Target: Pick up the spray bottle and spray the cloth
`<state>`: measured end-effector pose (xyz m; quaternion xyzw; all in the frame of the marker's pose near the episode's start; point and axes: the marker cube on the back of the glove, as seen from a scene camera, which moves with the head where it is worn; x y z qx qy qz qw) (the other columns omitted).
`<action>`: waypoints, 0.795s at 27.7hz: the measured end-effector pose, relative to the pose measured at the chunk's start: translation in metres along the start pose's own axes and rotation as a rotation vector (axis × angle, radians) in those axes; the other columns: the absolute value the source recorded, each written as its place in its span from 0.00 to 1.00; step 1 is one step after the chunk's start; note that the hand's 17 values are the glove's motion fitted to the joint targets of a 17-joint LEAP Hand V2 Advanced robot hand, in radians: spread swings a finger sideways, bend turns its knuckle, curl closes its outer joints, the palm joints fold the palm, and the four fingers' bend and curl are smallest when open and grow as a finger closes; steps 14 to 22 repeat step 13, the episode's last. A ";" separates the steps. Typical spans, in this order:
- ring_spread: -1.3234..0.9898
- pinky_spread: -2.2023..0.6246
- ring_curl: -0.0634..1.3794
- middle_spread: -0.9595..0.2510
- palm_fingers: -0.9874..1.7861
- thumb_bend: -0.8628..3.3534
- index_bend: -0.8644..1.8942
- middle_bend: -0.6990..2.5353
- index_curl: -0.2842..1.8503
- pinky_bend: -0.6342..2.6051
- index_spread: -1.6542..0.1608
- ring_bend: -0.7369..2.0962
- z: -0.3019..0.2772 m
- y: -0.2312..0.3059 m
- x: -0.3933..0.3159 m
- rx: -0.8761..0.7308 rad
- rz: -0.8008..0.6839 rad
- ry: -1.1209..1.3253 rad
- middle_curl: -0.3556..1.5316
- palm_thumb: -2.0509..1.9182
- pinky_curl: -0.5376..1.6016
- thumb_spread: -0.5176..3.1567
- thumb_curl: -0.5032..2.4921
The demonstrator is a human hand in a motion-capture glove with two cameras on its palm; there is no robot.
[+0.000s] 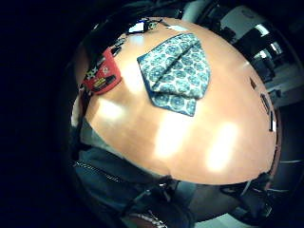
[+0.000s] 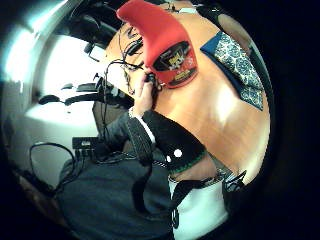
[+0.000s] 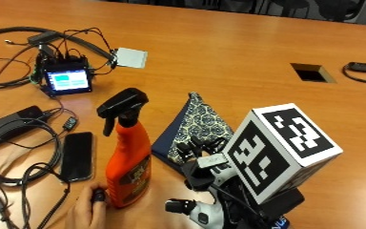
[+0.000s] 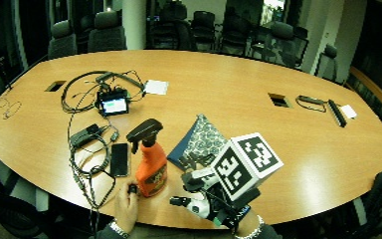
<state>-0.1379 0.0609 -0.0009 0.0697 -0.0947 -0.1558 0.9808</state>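
An orange spray bottle [image 3: 129, 162] with a black trigger head stands upright near the table's front edge. To its right lies a folded blue patterned cloth [image 3: 198, 121]. My gloved right hand [image 3: 211, 191] hovers at the front, just right of the bottle and short of the cloth's near corner, touching neither and holding nothing. Both palm views show the bottle [image 1: 102, 76] [image 2: 167, 45] and the cloth [image 1: 178, 71] [image 2: 240, 65] at a distance on the wood. The bare left hand [image 3: 91, 210] rests by the bottle's base, pinching a small black object.
A black phone [image 3: 78, 155] lies left of the bottle among cables [image 3: 12, 143]. Farther back are a small lit screen device [image 3: 67, 79] and a white card [image 3: 131, 57]. A rectangular cutout [image 3: 311, 72] sits in the tabletop at the back right.
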 end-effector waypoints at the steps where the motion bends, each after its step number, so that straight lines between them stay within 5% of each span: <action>1: 0.54 0.87 0.27 0.72 0.49 0.19 0.38 0.27 0.30 0.26 0.70 0.37 -0.002 0.000 0.002 -0.007 0.006 0.021 0.37 0.61 0.41 0.43 0.29; 22: 0.53 0.87 0.27 0.72 0.49 0.20 0.37 0.27 0.29 0.25 0.68 0.37 0.007 -0.012 0.014 -0.087 0.032 0.094 0.37 0.59 0.40 0.43 0.28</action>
